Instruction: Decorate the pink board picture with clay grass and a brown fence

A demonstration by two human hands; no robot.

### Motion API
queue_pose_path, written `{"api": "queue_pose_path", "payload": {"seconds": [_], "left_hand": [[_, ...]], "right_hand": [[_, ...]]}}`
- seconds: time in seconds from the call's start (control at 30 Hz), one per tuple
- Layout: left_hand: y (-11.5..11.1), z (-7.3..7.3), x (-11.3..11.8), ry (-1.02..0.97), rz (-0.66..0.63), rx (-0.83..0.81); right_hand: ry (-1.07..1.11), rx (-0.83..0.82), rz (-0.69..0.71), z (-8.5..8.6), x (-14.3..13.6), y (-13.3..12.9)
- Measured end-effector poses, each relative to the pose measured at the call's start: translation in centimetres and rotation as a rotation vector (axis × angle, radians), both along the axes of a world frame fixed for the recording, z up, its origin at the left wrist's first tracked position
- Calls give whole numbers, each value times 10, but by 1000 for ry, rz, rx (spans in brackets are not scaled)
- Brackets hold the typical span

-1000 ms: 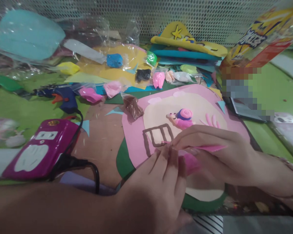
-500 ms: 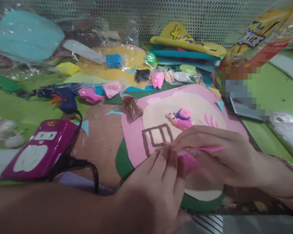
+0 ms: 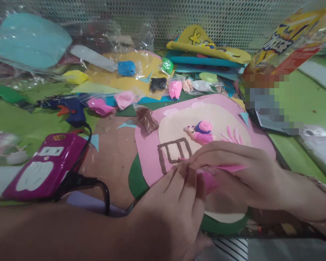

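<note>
My left hand [image 3: 176,192] and my right hand [image 3: 236,170] meet over the layered paper cutout [image 3: 149,156]. Both have their fingers pinched together on soft pink clay [image 3: 208,181], part of it showing beneath the right fingers. A small pink tip pokes out beyond the left fingertips. Between the right fingers lies a pink pointed piece [image 3: 232,168], whose kind I cannot make out. Just past the hands, a clay snail [image 3: 203,130] with a pink and blue shell lies on the cream paper. A brown clay frame [image 3: 176,150] is beside it, and thin pink clay strands [image 3: 232,135] fan out to the right.
Bagged clay lumps, such as a brown one [image 3: 146,117] and a blue one [image 3: 126,67], lie behind the cutout. A magenta box [image 3: 43,166] with a cable and a dark blue glue gun [image 3: 73,110] stand left. A snack bag [image 3: 290,43] and a phone [image 3: 319,148] are right.
Both hands stay pinched at the same spot. My right fingers have shifted slightly left, and the pink pointed piece has moved a little left with them.
</note>
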State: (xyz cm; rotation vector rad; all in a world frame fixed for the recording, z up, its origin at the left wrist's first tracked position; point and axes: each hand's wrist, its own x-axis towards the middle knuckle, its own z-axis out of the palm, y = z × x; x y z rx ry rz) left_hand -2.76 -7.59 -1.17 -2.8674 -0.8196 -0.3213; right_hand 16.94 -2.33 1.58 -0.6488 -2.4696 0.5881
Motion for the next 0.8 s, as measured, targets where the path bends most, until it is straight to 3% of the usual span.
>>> {"api": "queue_pose_path", "payload": {"seconds": [0.47, 0.7, 0.8], "left_hand": [[0, 0, 0, -10, 3, -28], [4, 0, -2, -45, 86, 11], [4, -1, -2, -50, 112, -9]], "right_hand": [[7, 16, -27, 1, -1, -1], [86, 95, -197, 0, -3, 1], [98, 92, -204, 0, -3, 2]]}}
